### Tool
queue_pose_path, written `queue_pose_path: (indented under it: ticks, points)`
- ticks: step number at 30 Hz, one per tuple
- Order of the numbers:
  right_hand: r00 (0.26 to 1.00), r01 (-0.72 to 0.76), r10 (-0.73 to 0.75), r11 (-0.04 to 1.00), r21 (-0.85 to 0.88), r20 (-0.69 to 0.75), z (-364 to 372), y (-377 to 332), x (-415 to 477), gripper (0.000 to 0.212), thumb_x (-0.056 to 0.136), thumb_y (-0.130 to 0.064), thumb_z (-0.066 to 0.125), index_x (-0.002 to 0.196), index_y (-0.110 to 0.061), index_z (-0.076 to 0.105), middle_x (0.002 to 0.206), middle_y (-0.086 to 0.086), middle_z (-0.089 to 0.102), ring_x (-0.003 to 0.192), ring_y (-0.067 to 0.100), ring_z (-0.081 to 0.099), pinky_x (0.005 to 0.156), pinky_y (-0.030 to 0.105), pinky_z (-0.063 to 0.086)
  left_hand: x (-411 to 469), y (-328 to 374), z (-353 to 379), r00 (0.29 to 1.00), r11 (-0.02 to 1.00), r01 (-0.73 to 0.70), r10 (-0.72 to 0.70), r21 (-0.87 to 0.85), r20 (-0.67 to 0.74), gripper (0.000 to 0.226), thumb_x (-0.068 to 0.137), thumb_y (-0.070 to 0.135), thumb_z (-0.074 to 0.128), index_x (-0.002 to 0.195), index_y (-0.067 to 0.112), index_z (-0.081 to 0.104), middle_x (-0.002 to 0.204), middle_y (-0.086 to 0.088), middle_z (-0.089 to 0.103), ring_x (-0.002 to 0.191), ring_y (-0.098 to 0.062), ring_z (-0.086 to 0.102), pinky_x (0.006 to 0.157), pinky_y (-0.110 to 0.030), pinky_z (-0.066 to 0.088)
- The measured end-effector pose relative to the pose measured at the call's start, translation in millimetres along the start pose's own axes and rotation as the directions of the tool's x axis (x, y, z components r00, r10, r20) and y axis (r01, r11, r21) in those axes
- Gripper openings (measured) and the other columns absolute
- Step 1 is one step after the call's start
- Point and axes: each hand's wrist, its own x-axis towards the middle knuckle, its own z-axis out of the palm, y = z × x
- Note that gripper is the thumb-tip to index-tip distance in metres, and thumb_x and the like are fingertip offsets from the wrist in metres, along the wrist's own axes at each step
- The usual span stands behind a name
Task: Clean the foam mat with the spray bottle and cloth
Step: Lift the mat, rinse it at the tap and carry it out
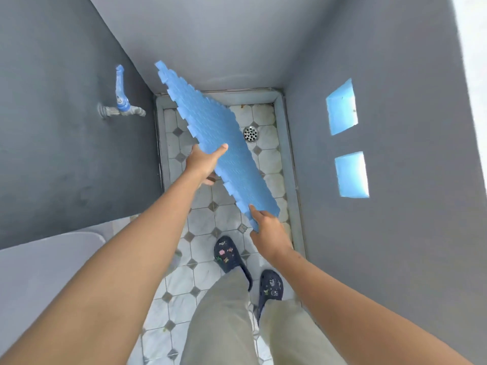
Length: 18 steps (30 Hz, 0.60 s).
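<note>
At frame centre, the left grip [204, 160] and right grip [268, 230] are clasping the foam mat [224, 138] by its edges, holding it tilted over the tiled floor [208, 218] beside the drain [251, 133], presumably for wet cleaning there.

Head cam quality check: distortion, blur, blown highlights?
Head view: heavy wide-angle distortion, walls converge and forearms look stretched; top-right corner blown out white; lighting soft, no hard shadows; foam mat, left hand and right hand fairly sharp, frame edges slightly soft.
</note>
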Motion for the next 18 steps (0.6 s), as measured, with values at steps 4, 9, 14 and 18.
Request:
queue_pose_path:
  ticks: [4,9,14,18]
  points:
    - [0.999,-0.037,0.037,0.999,-0.025,0.012,-3,13,-26,0.073,0.095,-0.009,0.051,0.161,-0.028,0.027,0.148,0.003,0.051,0.120,0.033,0.057,0.093,0.044,0.054,13,2,4,1.000,0.997,0.015,-0.016,-0.079,-0.021,0.029,0.089,0.011,0.063,0.117,0.007,0.056,0.115,-0.014,0.065,0.071,-0.024,0.068,0.039,-0.028,0.054]
    - [0.996,-0.086,0.087,0.996,-0.016,0.019,-7,21,-50,0.081,0.095,-0.030,0.059,0.162,-0.025,0.014,0.139,0.006,0.054,0.115,0.033,0.060,0.091,0.042,0.050,-1,-11,20,0.999,0.999,-0.051,0.051,0.003,0.003,0.029,0.088,0.010,0.062,0.116,0.007,0.056,0.114,-0.011,0.065,0.076,-0.029,0.072,0.054,-0.041,0.061]
    - [0.979,-0.050,0.022,0.990,0.131,0.204,-7,31,-62,0.084,0.092,-0.058,0.063,0.161,-0.031,0.024,0.145,0.000,0.054,0.118,0.025,0.063,0.099,0.040,0.053,-28,-27,26,0.985,0.959,-0.164,0.172,0.231,-0.013,0.029,0.086,0.016,0.059,0.114,0.010,0.056,0.106,-0.009,0.065,0.076,-0.030,0.072,0.057,-0.045,0.061]
    - [0.978,-0.043,-0.014,0.963,0.265,0.210,-25,34,-60,0.064,0.098,-0.058,0.056,0.153,-0.029,0.043,0.135,-0.001,0.060,0.109,0.020,0.067,0.098,0.039,0.054,-57,-50,17,0.972,0.885,-0.179,0.226,0.429,-0.060,0.030,0.086,0.019,0.057,0.114,0.010,0.054,0.106,-0.012,0.062,0.080,-0.031,0.067,0.066,-0.042,0.060]
